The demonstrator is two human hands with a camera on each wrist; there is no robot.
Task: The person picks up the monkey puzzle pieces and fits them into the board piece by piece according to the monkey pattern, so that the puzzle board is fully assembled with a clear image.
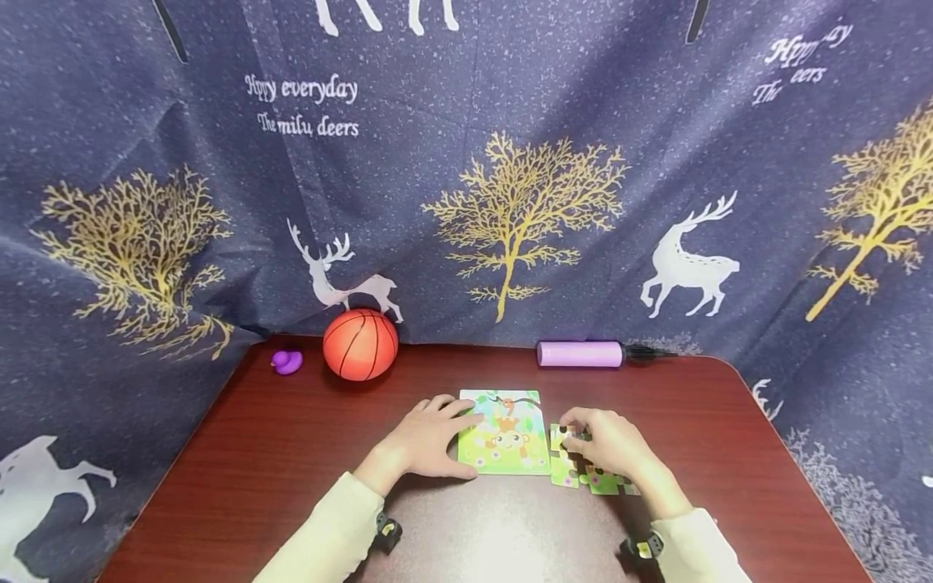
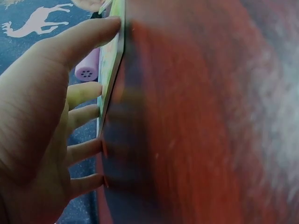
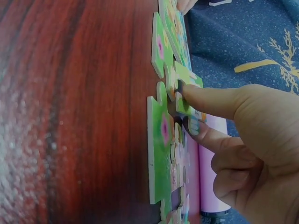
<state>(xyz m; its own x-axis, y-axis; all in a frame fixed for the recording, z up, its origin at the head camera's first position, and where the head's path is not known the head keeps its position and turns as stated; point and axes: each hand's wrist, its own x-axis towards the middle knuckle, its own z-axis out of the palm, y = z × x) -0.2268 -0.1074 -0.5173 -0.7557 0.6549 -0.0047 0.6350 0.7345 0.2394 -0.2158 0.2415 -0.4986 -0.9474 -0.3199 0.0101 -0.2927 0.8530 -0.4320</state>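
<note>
Ok, my L hand (image 1: 430, 439) has fingers apart at the left edge of the pic board (image 1: 503, 460), just right of it. Loose puzzle pieces (image 1: 603, 483) lie under my R hand (image 1: 611, 441), thumb & index pinching one piece (image 3: 186, 73); prob. light, stiff, maybe slick, tabs fragile, best held by opp. edges.

Blue cloth (image 1: 408, 202), upper left: white lettering (image 1: 302, 87) — "Hppy everyday", "The milu deers"
Same cloth, upper right: broken lettering (image 1: 794, 52) — "Hppy…ay", "The…eers", middles unreadable
</note>
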